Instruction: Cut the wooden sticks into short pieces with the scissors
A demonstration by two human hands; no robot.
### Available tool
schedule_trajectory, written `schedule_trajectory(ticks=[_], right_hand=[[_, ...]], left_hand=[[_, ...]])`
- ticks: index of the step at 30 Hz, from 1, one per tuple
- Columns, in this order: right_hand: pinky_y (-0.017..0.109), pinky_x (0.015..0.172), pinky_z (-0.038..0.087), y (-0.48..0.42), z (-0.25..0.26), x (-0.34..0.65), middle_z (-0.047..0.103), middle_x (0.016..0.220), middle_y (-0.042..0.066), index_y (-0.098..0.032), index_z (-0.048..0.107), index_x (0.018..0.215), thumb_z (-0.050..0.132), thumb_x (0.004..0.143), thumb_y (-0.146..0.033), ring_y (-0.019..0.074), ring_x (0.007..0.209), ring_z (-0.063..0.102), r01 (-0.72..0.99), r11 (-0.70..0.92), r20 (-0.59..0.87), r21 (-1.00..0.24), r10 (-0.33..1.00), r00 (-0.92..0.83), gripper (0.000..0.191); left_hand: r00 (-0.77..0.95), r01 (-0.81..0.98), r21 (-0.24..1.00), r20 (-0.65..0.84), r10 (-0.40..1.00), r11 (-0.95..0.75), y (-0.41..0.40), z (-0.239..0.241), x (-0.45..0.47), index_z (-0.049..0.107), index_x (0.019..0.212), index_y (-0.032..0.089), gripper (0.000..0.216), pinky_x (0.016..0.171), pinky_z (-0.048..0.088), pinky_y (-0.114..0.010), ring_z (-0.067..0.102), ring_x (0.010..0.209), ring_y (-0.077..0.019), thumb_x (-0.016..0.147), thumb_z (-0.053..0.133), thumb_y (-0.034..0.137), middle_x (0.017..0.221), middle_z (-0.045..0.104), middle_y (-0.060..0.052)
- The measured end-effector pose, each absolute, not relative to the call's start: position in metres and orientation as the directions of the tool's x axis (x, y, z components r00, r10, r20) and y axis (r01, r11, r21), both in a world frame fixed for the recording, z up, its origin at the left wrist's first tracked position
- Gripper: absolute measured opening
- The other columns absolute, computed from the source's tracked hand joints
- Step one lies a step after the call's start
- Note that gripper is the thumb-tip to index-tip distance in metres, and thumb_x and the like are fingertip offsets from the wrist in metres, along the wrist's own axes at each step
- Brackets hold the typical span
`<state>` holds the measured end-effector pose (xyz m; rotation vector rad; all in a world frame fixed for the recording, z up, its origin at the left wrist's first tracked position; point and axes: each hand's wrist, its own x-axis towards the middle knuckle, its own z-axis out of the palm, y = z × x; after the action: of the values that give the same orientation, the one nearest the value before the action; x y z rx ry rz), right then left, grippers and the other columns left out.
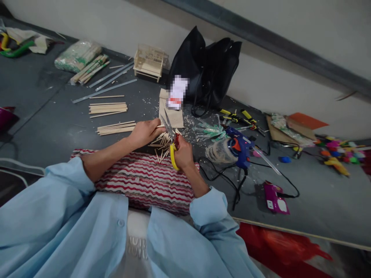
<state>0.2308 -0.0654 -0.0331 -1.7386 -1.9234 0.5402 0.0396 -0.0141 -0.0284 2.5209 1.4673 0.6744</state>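
My right hand (183,153) is closed round the red and yellow handles of a pair of scissors (168,124). Their blades stand apart and point up and away from me. Between them reaches the tip of a thin wooden stick (160,126), which the fingers of my left hand (146,133) pinch. Most of that stick is hidden by the hand. Just below both hands lies a loose heap of short cut sticks (162,144). Left of my left hand, longer sticks (116,128) lie in a row, with another row of sticks (108,108) behind them.
A striped cloth (145,177) covers the table's front edge. A blue glue gun (240,144) with a black cord rests on a clear jar (219,151) to the right. Behind stand a black bag (208,69) and a small wooden bench model (148,63). Pliers (246,116) lie back right.
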Motion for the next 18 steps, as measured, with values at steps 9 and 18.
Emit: schedule_trajectory(ticks=[9, 18], right_hand=[[0.027, 0.061, 0.038, -0.066, -0.029, 0.235, 0.066, 0.078, 0.003, -0.022, 0.056, 0.090, 0.054, 0.070, -0.022, 0.0179, 0.065, 0.055, 0.807, 0.129, 0.110, -0.576, 0.991, -0.080, 0.020], [0.029, 0.061, 0.038, -0.067, -0.027, 0.236, 0.065, 0.082, 0.005, -0.021, 0.054, 0.093, 0.055, 0.074, -0.025, 0.0189, 0.064, 0.055, 0.834, 0.157, 0.103, -0.529, 0.987, -0.120, 0.020]], left_hand=[[0.446, 0.605, 0.505, 0.426, 0.787, -0.615, -0.014, -0.024, 0.037, 0.054, 0.077, 0.019, 0.041, 0.052, 0.028, -0.024, 0.050, 0.052, -0.0119, 0.099, 0.031, 0.045, 0.058, 0.053, 0.000], [0.535, 0.372, 0.698, 0.377, 0.756, -0.612, -0.012, -0.017, 0.035, 0.043, 0.066, 0.018, 0.048, 0.049, 0.027, -0.019, 0.032, 0.049, -0.0074, 0.096, 0.034, 0.055, 0.053, 0.030, 0.006]])
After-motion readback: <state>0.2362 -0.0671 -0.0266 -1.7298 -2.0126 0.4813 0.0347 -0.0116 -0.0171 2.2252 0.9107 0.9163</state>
